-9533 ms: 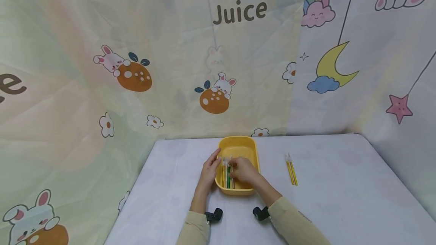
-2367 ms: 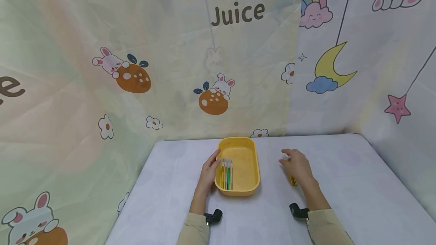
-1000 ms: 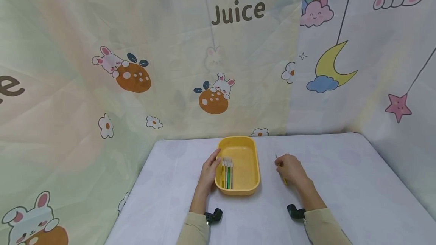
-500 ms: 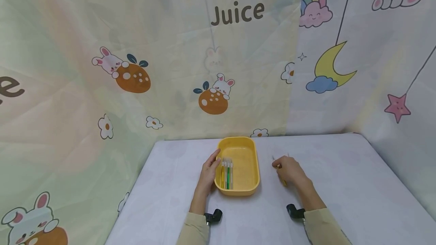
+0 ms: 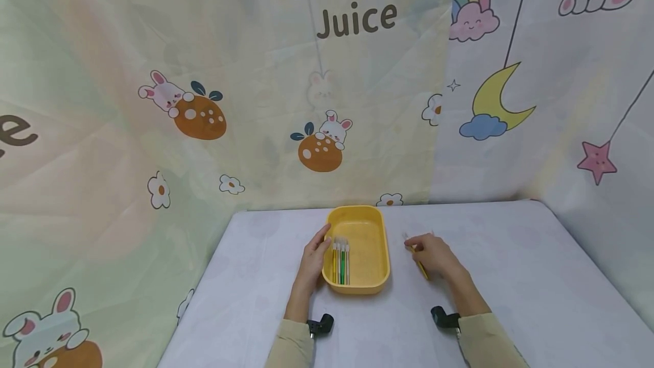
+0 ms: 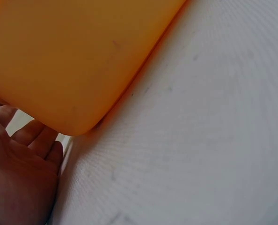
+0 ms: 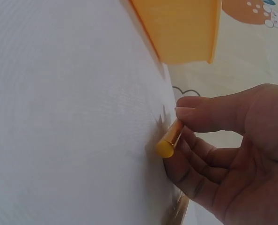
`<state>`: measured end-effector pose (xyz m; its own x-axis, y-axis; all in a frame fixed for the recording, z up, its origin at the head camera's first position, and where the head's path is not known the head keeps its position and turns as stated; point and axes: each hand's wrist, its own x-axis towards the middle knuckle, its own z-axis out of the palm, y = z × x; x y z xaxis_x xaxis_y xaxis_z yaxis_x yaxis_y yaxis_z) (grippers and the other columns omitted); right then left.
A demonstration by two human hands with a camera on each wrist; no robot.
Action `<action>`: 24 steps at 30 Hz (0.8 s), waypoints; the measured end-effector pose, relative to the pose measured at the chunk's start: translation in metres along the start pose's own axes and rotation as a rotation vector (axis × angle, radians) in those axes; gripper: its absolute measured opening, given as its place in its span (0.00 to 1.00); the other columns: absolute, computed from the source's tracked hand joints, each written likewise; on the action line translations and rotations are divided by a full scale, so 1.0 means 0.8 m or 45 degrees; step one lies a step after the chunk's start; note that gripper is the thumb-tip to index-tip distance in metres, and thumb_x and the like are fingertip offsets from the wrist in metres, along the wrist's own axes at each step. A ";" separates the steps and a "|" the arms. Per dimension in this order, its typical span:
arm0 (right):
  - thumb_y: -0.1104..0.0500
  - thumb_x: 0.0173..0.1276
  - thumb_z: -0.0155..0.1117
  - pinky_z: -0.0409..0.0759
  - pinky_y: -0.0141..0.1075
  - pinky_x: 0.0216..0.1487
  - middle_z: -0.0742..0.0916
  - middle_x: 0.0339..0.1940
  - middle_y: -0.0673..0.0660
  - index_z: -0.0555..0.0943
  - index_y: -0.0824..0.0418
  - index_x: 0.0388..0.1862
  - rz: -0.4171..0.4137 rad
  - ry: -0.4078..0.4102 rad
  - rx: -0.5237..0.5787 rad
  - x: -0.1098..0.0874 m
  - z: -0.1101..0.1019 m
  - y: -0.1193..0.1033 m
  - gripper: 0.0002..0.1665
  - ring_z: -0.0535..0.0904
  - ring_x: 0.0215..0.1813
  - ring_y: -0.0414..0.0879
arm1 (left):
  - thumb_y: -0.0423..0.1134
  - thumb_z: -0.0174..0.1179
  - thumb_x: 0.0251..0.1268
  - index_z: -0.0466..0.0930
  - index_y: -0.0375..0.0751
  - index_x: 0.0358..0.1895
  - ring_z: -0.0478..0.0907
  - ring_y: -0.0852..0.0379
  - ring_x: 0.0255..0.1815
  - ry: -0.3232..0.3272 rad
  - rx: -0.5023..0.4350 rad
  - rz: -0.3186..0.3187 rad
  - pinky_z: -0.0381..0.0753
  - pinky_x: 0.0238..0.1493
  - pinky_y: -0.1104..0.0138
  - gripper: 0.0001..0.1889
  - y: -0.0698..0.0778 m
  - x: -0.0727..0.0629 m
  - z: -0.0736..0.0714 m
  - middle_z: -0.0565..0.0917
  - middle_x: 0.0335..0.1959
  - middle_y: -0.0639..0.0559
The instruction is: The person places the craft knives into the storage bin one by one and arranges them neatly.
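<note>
A: Since 2.4 seconds ago the right hand has shifted left toward the tray, bringing a yellow stick with it.

B: How does it hold the stick?

A: Pinched at the fingertips, with the thumb on one side. The stick slants, its pale tip pointing away from the person and its yellow end back toward them.

B: Where is it, exactly?

A: Near the tray's right side, apart from it, low over the table. I can't tell whether it touches the cloth.

B: Is there another one out there?

A: Yes. In the right wrist view a second stick shows beyond the fingers; from the head view the hand hides most of it.

B: And the left hand?

A: It hasn't moved. Its fingers lie fairly straight against the tray's left side, with the thumb at the rim.

B: What's inside the tray?

A: A row of slim sticks along the left wall, side by side, pale tips to the far end. One is yellow, one green, others paler.

B: And behind the table?

A: A backdrop with printed rabbits, oranges and the word "Juice".
</note>
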<state>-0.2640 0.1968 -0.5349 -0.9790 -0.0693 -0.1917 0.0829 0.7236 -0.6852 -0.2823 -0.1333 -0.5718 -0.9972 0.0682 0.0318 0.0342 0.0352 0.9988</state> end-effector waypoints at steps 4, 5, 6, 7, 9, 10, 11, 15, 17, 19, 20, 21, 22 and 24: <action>0.67 0.72 0.63 0.80 0.36 0.32 0.85 0.40 0.59 0.83 0.60 0.66 -0.018 0.005 0.166 0.001 -0.002 0.001 0.24 0.78 0.36 0.50 | 0.46 0.52 0.83 0.72 0.61 0.75 0.54 0.52 0.86 0.001 -0.001 0.005 0.50 0.86 0.50 0.22 0.001 0.000 0.000 0.67 0.81 0.58; 0.67 0.72 0.63 0.80 0.36 0.33 0.85 0.41 0.59 0.82 0.61 0.66 -0.031 0.008 0.188 0.001 -0.002 0.001 0.24 0.78 0.37 0.50 | 0.46 0.52 0.83 0.72 0.61 0.76 0.54 0.52 0.86 0.002 0.000 0.004 0.50 0.86 0.50 0.23 0.001 0.000 0.001 0.67 0.81 0.58; 0.66 0.73 0.63 0.81 0.35 0.35 0.86 0.43 0.60 0.82 0.62 0.67 -0.035 0.013 0.208 0.002 -0.003 0.001 0.24 0.78 0.38 0.50 | 0.46 0.52 0.83 0.72 0.60 0.76 0.54 0.52 0.86 0.001 0.001 0.005 0.50 0.86 0.50 0.23 0.001 0.000 0.001 0.67 0.81 0.58; 0.66 0.73 0.63 0.82 0.35 0.36 0.87 0.45 0.60 0.82 0.62 0.67 -0.038 0.013 0.222 0.001 -0.003 0.001 0.24 0.79 0.40 0.50 | 0.45 0.52 0.83 0.72 0.59 0.76 0.54 0.51 0.86 -0.003 0.003 0.011 0.50 0.86 0.49 0.23 0.001 0.000 0.001 0.66 0.81 0.57; 0.66 0.74 0.62 0.84 0.35 0.41 0.88 0.50 0.61 0.81 0.63 0.68 -0.034 0.012 0.241 0.001 -0.004 0.000 0.24 0.80 0.43 0.50 | 0.45 0.52 0.82 0.71 0.58 0.76 0.54 0.51 0.86 -0.001 0.003 0.007 0.50 0.86 0.49 0.23 0.002 0.000 0.001 0.66 0.81 0.57; 0.67 0.74 0.61 0.84 0.35 0.42 0.87 0.53 0.62 0.80 0.64 0.68 -0.038 0.011 0.241 0.000 -0.004 0.000 0.25 0.80 0.44 0.49 | 0.45 0.53 0.82 0.72 0.58 0.76 0.54 0.50 0.86 0.000 0.004 0.007 0.50 0.86 0.49 0.23 0.002 0.000 0.001 0.66 0.81 0.56; 0.67 0.74 0.60 0.85 0.35 0.43 0.87 0.55 0.63 0.80 0.65 0.68 -0.038 0.011 0.244 0.000 -0.004 0.000 0.25 0.80 0.45 0.49 | 0.45 0.53 0.82 0.71 0.58 0.76 0.54 0.50 0.86 -0.001 0.001 0.007 0.50 0.86 0.49 0.23 0.002 0.000 0.001 0.66 0.81 0.56; 0.67 0.73 0.60 0.85 0.36 0.41 0.88 0.56 0.64 0.80 0.67 0.68 -0.028 0.007 0.291 0.001 -0.002 0.000 0.25 0.82 0.42 0.48 | 0.45 0.53 0.82 0.72 0.59 0.76 0.54 0.51 0.86 0.001 -0.003 0.005 0.50 0.86 0.50 0.24 0.002 0.000 0.001 0.66 0.81 0.58; 0.66 0.73 0.61 0.86 0.36 0.41 0.87 0.58 0.65 0.80 0.67 0.67 -0.026 0.019 0.299 0.001 -0.002 0.000 0.24 0.82 0.42 0.47 | 0.46 0.53 0.82 0.71 0.59 0.76 0.53 0.51 0.86 -0.001 -0.005 0.004 0.50 0.86 0.49 0.24 0.001 0.000 0.001 0.66 0.81 0.58; 0.65 0.73 0.63 0.87 0.36 0.43 0.86 0.59 0.65 0.80 0.67 0.67 -0.016 0.028 0.304 0.001 -0.001 -0.001 0.24 0.83 0.43 0.47 | 0.46 0.53 0.82 0.71 0.59 0.76 0.53 0.51 0.86 -0.003 -0.007 0.002 0.49 0.86 0.49 0.23 0.002 -0.001 0.001 0.66 0.81 0.57; 0.65 0.73 0.64 0.87 0.37 0.43 0.86 0.60 0.66 0.80 0.67 0.68 -0.018 0.031 0.297 0.001 -0.002 -0.001 0.24 0.83 0.43 0.47 | 0.46 0.53 0.82 0.71 0.59 0.76 0.53 0.51 0.86 -0.003 -0.006 0.002 0.49 0.86 0.49 0.23 0.002 -0.001 0.001 0.66 0.81 0.57; 0.64 0.73 0.64 0.87 0.37 0.44 0.85 0.61 0.66 0.80 0.67 0.68 -0.017 0.033 0.292 0.001 -0.002 0.000 0.25 0.83 0.44 0.46 | 0.45 0.53 0.82 0.71 0.59 0.76 0.53 0.50 0.86 -0.004 -0.009 0.000 0.49 0.86 0.49 0.23 0.002 -0.001 0.001 0.66 0.81 0.57; 0.63 0.74 0.65 0.87 0.38 0.45 0.85 0.62 0.66 0.79 0.67 0.68 -0.017 0.034 0.290 0.001 -0.002 0.000 0.25 0.84 0.44 0.46 | 0.45 0.53 0.82 0.71 0.59 0.76 0.53 0.50 0.86 -0.002 -0.009 0.000 0.49 0.86 0.49 0.23 0.001 -0.001 0.001 0.66 0.81 0.57; 0.63 0.73 0.66 0.87 0.38 0.46 0.85 0.62 0.66 0.79 0.67 0.68 -0.013 0.037 0.292 0.001 -0.002 0.000 0.25 0.84 0.45 0.47 | 0.45 0.53 0.82 0.72 0.59 0.76 0.53 0.51 0.86 -0.001 -0.006 0.001 0.49 0.86 0.49 0.23 0.001 -0.001 0.001 0.66 0.81 0.57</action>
<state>-0.2648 0.1976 -0.5340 -0.9846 -0.0538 -0.1662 0.1100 0.5480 -0.8292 -0.2816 -0.1328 -0.5707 -0.9971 0.0688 0.0323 0.0344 0.0302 0.9990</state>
